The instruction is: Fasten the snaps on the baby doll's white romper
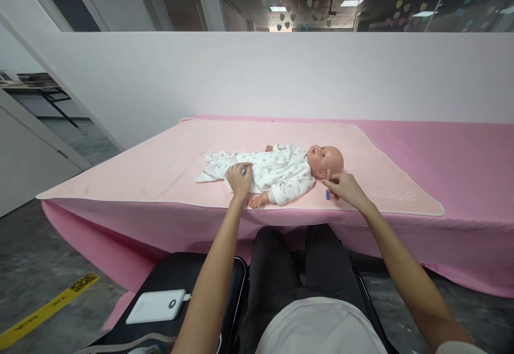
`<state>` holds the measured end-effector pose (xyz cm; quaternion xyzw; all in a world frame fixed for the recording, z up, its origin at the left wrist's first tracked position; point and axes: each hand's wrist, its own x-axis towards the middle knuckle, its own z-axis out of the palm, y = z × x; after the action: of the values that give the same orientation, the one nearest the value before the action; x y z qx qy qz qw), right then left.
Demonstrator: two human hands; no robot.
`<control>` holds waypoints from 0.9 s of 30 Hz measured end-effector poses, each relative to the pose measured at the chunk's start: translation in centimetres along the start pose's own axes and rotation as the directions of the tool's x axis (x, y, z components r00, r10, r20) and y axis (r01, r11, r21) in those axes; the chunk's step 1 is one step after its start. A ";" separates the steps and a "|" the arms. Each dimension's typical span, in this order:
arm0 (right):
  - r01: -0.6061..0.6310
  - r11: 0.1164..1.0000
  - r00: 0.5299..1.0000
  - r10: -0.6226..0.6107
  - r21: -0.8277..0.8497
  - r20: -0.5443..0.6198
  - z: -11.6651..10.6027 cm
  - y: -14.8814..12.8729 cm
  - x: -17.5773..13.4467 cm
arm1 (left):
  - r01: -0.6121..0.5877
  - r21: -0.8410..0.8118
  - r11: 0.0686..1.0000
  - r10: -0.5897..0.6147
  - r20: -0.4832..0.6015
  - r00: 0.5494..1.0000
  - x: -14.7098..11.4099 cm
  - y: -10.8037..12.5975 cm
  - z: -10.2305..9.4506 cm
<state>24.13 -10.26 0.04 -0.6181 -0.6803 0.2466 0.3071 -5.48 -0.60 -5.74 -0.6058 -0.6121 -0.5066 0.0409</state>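
A baby doll (325, 160) lies on its back, head to the right, dressed in a white patterned gown (281, 169). My left hand (240, 180) rests over the gown's lower part with curled fingers. Something small and greyish shows between them, too small to name. At the doll's ear, my right hand (346, 189) pinches a small slim stick with a clear upper end and a blue lower end (327, 195). Its exact kind cannot be made out. The doll's near hand (259, 200) lies palm-side unclear on the mat, beside my left wrist.
A pale pink mat (160, 166) lies under the doll on a pink-clothed table (461, 172). Behind stands a white partition (281, 75) with glass above. A white power bank (156, 306) with a cable sits on a black chair (176, 273) at my left.
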 end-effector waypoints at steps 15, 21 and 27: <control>0.274 0.923 0.935 -0.321 0.272 0.150 -7.2 -6.9 4.4 | 0.023 0.004 1.000 -0.023 0.016 1.000 0.0 0.2 0.1; 0.330 0.683 0.942 -0.283 0.651 -0.181 -7.0 -13.5 6.0 | 0.021 0.000 1.000 -0.021 0.011 1.000 -0.1 0.4 0.1; 0.432 0.581 0.897 -0.356 0.690 -0.261 -6.3 -14.4 4.7 | 0.032 0.011 0.999 -0.032 0.015 0.999 -0.1 0.5 0.0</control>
<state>18.55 -7.56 15.17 -0.2863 -0.6278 0.3942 0.6070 -5.07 -0.76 -5.59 -0.5997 -0.6246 -0.4993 0.0313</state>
